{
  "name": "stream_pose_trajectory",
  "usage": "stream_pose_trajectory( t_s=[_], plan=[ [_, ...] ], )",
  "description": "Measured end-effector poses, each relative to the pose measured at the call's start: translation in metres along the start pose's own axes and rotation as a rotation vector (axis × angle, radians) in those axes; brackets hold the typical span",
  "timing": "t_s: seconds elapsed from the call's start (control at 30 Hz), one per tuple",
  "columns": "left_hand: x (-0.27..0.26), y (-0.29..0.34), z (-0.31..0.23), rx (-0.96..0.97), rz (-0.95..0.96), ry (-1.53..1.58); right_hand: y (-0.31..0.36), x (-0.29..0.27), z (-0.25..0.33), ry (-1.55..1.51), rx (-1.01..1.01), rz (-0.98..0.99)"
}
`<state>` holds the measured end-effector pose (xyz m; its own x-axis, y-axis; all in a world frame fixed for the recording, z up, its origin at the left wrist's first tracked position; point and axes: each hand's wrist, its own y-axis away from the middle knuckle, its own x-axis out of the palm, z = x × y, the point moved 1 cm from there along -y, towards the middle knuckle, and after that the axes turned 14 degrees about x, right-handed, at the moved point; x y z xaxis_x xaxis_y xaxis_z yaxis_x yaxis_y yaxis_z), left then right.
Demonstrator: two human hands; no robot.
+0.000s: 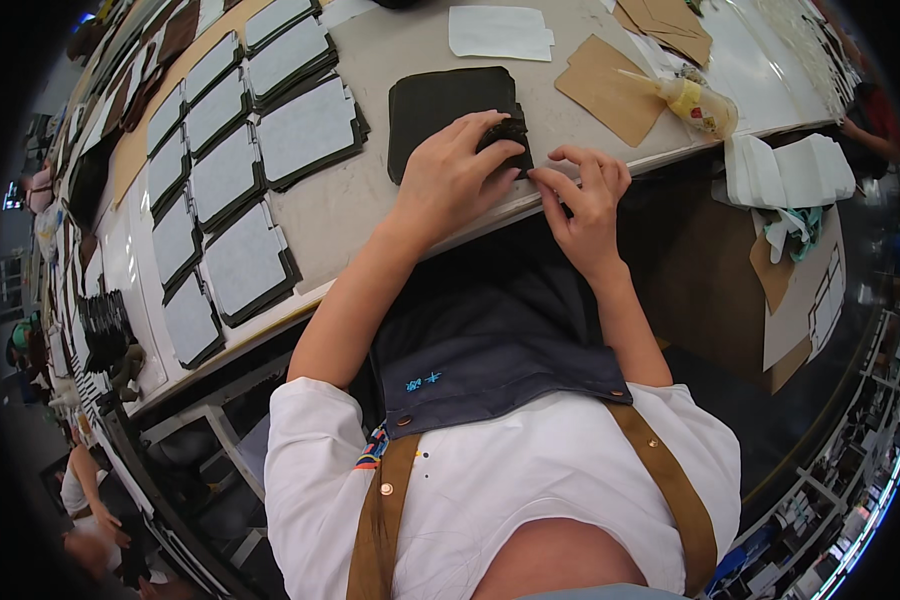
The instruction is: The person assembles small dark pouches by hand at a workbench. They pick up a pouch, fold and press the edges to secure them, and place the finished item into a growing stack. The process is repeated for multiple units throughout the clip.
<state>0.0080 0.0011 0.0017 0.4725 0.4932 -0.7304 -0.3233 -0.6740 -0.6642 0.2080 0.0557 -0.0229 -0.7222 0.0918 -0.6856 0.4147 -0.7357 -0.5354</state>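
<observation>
A stack of black, flat, rounded-corner pieces [432, 112] lies near the table's front edge. My left hand [458, 168] rests over its right side, with fingers and thumb closed round the dark tab edge of the top piece, which is lifted and curled there. My right hand [587, 200] is just to the right, at the table edge. Its thumb and index finger pinch at the near right corner of the same black piece, and the other fingers are curled. The fingertips partly hide the piece's edge.
Several stacks of black pieces topped with pale grey sheets [225, 175] stand in rows at left. A white tabbed sheet [500, 33] lies at the back. To the right are a brown card [610, 90], a yellow-labelled squeeze bottle [698, 106] and white folded sheets [785, 170] at the table edge.
</observation>
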Motion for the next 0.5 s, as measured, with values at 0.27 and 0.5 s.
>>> stream_pose_trajectory(
  t_s=[0.27, 0.5],
  plan=[
    [-0.002, 0.000, -0.001, -0.020, 0.025, -0.021, -0.001, 0.003, -0.001, 0.019, -0.007, -0.019],
    [0.002, 0.001, 0.002, -0.005, 0.027, -0.035, -0.011, 0.005, -0.001, 0.006, -0.029, -0.019]
  ],
)
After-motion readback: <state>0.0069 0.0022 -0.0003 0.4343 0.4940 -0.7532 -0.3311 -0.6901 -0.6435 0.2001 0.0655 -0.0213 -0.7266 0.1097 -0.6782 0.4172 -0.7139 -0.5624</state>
